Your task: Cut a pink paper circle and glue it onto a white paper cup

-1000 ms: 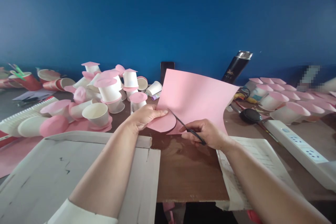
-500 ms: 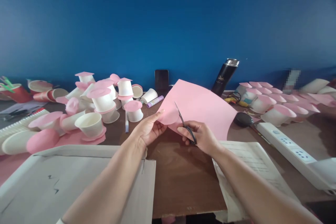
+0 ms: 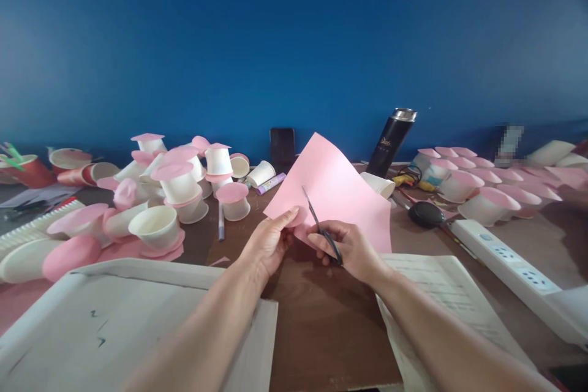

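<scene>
A large sheet of pink paper (image 3: 337, 177) is held up over the brown table, its near left edge pinched in my left hand (image 3: 272, 239). The thumb lies on top of the sheet and the other fingers are curled underneath. My right hand (image 3: 346, 248) grips black-handled scissors (image 3: 325, 233), whose blades lie against the paper and point away from me to the left. Whether the blades are fully together cannot be made out. A rounded cut edge shows near my left thumb.
White paper cups with pink tops (image 3: 177, 180) crowd the left; more such cups (image 3: 491, 202) line the right. A black flask (image 3: 390, 142), a phone (image 3: 282, 146), a computer mouse (image 3: 426, 214), a power strip (image 3: 509, 254), printed pages (image 3: 432, 294) and a white board (image 3: 138, 318) surround my hands.
The pink sheet has turned and shifted left, uncovering a lying paper cup behind it. My left hand has moved slightly down. A small pink scrap now shows on the table at left.
</scene>
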The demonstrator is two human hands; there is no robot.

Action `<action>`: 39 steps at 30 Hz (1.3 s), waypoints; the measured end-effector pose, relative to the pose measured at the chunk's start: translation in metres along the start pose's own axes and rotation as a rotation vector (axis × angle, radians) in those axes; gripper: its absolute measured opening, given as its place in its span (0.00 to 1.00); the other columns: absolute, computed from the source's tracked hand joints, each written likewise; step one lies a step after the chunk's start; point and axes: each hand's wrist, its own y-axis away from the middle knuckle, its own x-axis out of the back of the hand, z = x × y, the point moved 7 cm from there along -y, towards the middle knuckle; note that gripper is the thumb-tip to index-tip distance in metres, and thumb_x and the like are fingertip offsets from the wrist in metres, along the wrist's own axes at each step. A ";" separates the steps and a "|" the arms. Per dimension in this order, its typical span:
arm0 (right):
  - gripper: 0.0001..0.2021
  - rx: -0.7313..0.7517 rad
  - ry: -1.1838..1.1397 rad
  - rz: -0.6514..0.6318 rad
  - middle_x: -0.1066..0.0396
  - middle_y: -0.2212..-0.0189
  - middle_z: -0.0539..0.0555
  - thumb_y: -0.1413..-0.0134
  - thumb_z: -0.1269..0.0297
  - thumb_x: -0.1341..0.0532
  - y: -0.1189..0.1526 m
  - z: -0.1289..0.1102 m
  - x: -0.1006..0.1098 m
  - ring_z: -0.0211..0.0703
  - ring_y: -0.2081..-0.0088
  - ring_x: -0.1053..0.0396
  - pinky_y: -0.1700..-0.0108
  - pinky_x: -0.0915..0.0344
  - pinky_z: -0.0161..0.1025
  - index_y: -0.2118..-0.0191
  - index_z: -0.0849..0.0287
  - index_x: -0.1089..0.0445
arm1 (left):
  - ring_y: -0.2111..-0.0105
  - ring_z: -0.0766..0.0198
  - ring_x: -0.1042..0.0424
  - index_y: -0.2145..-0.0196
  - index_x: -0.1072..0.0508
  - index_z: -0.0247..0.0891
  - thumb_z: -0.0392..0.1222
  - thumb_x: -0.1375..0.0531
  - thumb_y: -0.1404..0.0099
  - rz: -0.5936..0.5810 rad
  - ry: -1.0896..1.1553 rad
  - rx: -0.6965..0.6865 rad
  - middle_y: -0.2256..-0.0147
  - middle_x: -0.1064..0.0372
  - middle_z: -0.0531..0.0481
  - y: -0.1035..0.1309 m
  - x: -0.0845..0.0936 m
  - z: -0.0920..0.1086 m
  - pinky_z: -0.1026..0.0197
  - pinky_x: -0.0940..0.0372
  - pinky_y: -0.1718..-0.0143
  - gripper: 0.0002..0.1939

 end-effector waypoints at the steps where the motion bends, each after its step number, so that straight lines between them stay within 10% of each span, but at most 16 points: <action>1: 0.22 -0.012 0.005 0.001 0.32 0.81 0.48 0.57 0.47 0.32 0.000 0.000 0.000 0.33 0.81 0.35 0.81 0.39 0.30 0.62 0.61 0.28 | 0.74 0.71 0.32 0.68 0.26 0.34 0.41 0.30 0.50 0.012 -0.020 -0.021 0.72 0.28 0.53 0.000 0.001 0.002 0.67 0.36 0.71 0.13; 26: 0.25 0.043 0.072 0.028 0.33 0.81 0.48 0.58 0.46 0.33 -0.001 -0.006 0.006 0.34 0.80 0.38 0.78 0.41 0.33 0.61 0.63 0.27 | 0.63 0.54 0.25 0.61 0.23 0.27 0.43 0.32 0.49 -0.021 -0.191 -0.102 0.63 0.23 0.37 0.003 -0.003 0.004 0.56 0.33 0.61 0.19; 39: 0.22 0.051 0.135 0.054 0.35 0.84 0.46 0.55 0.47 0.34 -0.001 -0.006 0.008 0.32 0.82 0.41 0.80 0.43 0.31 0.62 0.62 0.26 | 0.67 0.61 0.26 0.63 0.22 0.30 0.43 0.31 0.50 0.008 -0.208 -0.116 0.65 0.23 0.43 0.002 0.001 0.007 0.61 0.34 0.65 0.17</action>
